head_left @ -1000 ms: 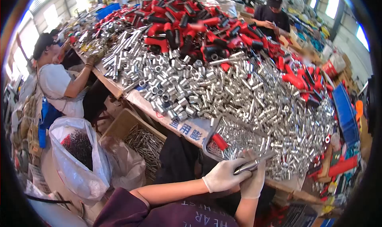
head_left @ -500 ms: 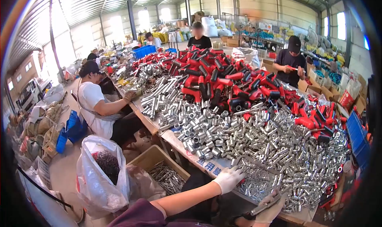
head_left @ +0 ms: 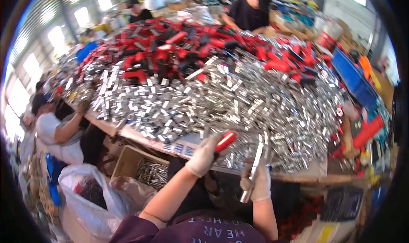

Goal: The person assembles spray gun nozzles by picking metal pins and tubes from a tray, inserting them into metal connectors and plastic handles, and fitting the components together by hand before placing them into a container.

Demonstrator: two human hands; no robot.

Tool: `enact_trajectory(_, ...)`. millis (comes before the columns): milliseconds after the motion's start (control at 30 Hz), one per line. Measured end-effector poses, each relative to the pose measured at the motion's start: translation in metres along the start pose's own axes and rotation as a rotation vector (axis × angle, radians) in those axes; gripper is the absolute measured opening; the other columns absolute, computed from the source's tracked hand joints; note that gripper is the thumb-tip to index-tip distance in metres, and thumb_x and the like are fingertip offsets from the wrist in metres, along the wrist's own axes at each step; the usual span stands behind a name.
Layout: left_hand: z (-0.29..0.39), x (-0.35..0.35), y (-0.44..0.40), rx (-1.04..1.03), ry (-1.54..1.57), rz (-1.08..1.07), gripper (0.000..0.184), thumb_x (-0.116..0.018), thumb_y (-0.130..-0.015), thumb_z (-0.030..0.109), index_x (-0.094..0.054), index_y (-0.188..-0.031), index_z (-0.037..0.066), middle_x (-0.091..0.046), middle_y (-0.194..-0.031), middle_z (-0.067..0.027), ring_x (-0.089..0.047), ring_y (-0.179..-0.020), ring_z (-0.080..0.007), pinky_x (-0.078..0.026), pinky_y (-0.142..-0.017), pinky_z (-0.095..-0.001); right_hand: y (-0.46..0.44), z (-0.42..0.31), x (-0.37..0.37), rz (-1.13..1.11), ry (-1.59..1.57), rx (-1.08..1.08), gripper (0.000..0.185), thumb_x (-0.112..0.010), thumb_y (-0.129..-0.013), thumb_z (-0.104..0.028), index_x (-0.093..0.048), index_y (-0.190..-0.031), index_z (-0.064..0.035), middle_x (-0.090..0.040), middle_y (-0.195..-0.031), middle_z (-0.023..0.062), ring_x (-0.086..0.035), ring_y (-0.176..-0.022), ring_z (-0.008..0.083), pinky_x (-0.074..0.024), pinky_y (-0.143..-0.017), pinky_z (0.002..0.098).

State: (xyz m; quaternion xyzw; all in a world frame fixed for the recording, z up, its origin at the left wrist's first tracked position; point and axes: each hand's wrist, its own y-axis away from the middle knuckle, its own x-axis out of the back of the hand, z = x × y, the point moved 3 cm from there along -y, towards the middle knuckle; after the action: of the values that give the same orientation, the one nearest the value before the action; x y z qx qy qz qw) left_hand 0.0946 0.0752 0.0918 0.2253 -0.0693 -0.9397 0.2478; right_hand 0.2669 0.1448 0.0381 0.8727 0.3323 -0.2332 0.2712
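My left hand (head_left: 203, 157), in a white glove, is closed around a red-and-black handle (head_left: 226, 141) whose red end points up to the right. My right hand (head_left: 260, 183), also gloved, grips a long silver metal bar (head_left: 254, 172), held nearly upright and tilted, its thicker end down. What kind of tool the bar is I cannot make out in the blur. Both hands are at the table's near edge, in front of a heap of shiny metal sockets and small parts (head_left: 183, 106). Behind it rises a pile of red-and-black tool handles (head_left: 170, 51).
A box of metal rods (head_left: 121, 162) and a white plastic bag (head_left: 70, 177) stand at lower left. A blue crate (head_left: 355, 79) leans at the right edge of the heap. Co-workers sit at the left (head_left: 57, 134) and stand across the table (head_left: 251, 13).
My left hand has lifted from the table edge and now holds the red-and-black handle. My right hand has raised the metal bar more upright. The view has swung right and down.
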Motion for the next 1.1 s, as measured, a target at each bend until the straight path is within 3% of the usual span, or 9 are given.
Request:
enact_trajectory(267, -0.010, -0.013, -0.002, 0.145, -0.069, 0.003, 0.053, -0.031, -0.106, 0.046, -0.054, -0.132, 0.005, -0.034, -0.056, 0.0057, -0.029, -0.040, -0.0064, -0.025, -0.038, -0.0223, 0.007, 0.001, -0.002, -0.232, -0.107, -0.090, 0.054, -0.047, -0.101, -0.049, -0.059, -0.115, 0.0023, -0.059, -0.069, 0.0094, -0.042, -0.037, 0.0114, -0.0324, -0.036, 0.0242)
enact_trajectory(467, -0.022, -0.006, -0.008, 0.344, 0.341, -0.216, 0.054, -0.031, -0.106, 0.047, -0.050, -0.135, 0.006, -0.030, -0.053, 0.0083, -0.026, -0.038, -0.0022, -0.022, -0.035, -0.0183, 0.008, -0.003, -0.004, -0.234, -0.084, -0.087, 0.061, -0.050, -0.098, -0.053, -0.058, -0.118, 0.0044, -0.058, -0.066, 0.0082, -0.039, -0.036, 0.0108, -0.0308, -0.035, 0.0252)
enact_trajectory(567, -0.022, -0.002, -0.010, 0.390, 0.363, -0.295, 0.048, -0.038, -0.105, 0.042, -0.058, -0.128, 0.005, -0.038, -0.054, 0.0076, -0.032, -0.039, -0.0031, -0.025, -0.037, -0.0192, 0.008, -0.006, -0.003, -0.259, -0.012, -0.058, 0.047, -0.051, -0.101, -0.041, -0.057, -0.118, 0.0021, -0.059, -0.067, 0.0070, -0.044, -0.039, 0.0093, -0.0332, -0.038, 0.0226)
enact_trajectory(633, -0.005, 0.000, -0.009, 0.157, -0.386, -0.014, 0.039, -0.046, -0.101, 0.034, -0.068, -0.112, 0.004, -0.050, -0.058, 0.0047, -0.037, -0.042, -0.0037, -0.027, -0.039, -0.0209, 0.010, -0.018, -0.009, -0.262, 0.438, -0.102, 0.039, -0.054, -0.099, -0.036, -0.059, -0.114, 0.0001, -0.060, -0.068, 0.0066, -0.045, -0.040, 0.0072, -0.0321, -0.039, 0.0218)
enact_trajectory(667, 0.006, 0.002, -0.008, -0.005, -0.504, -0.076, 0.034, -0.051, -0.097, 0.028, -0.073, -0.093, 0.002, -0.062, -0.068, -0.0003, -0.047, -0.050, -0.0063, -0.035, -0.046, -0.0229, 0.009, -0.020, -0.012, -0.288, 0.703, -0.177, 0.037, -0.060, -0.094, -0.035, -0.061, -0.111, -0.0018, -0.063, -0.073, 0.0104, -0.057, -0.051, 0.0139, -0.0440, -0.050, 0.0273)
enact_trajectory(700, 0.010, 0.010, -0.011, -0.138, -0.681, -0.137, 0.033, -0.053, -0.096, 0.025, -0.073, -0.089, 0.000, -0.066, -0.071, -0.0037, -0.055, -0.057, -0.0098, -0.042, -0.053, -0.0269, 0.008, -0.019, -0.012, -0.284, 0.700, -0.172, 0.037, -0.060, -0.094, -0.035, -0.061, -0.111, -0.0018, -0.063, -0.073, 0.0104, -0.057, -0.051, 0.0139, -0.0440, -0.050, 0.0273)
enact_trajectory(800, 0.031, 0.005, -0.004, -0.152, -1.176, -0.359, 0.023, -0.056, -0.093, 0.026, -0.071, -0.100, 0.010, -0.067, -0.077, -0.0171, -0.069, -0.070, -0.0302, -0.052, -0.066, -0.0397, 0.005, -0.018, -0.017, -0.441, 1.054, 0.019, 0.044, -0.069, -0.084, -0.039, -0.063, -0.109, -0.0028, -0.069, -0.091, 0.0190, -0.068, -0.093, 0.0322, -0.0491, -0.087, 0.0395)
enact_trajectory(900, 0.016, -0.015, 0.004, -0.380, -1.241, -0.449, 0.021, -0.056, -0.093, 0.025, -0.069, -0.093, 0.009, -0.067, -0.076, -0.0167, -0.067, -0.072, -0.0358, -0.052, -0.064, -0.0444, 0.001, -0.014, -0.030, -0.396, 1.072, 0.007, 0.048, -0.071, -0.082, -0.041, -0.063, -0.110, -0.0026, -0.069, -0.093, 0.0205, -0.068, -0.092, 0.0359, -0.0499, -0.085, 0.0407)
enact_trajectory(1100, 0.012, -0.018, -0.009, -0.427, -1.423, -0.067, 0.017, -0.053, -0.096, 0.023, -0.061, -0.096, 0.008, -0.063, -0.071, -0.0197, -0.064, -0.071, -0.0416, -0.049, -0.064, -0.0506, -0.012, -0.017, -0.041, -0.128, 1.111, 0.167, 0.045, -0.072, -0.082, -0.034, -0.063, -0.109, 0.0007, -0.069, -0.097, 0.0241, -0.066, -0.098, 0.0407, -0.0502, -0.084, 0.0445)
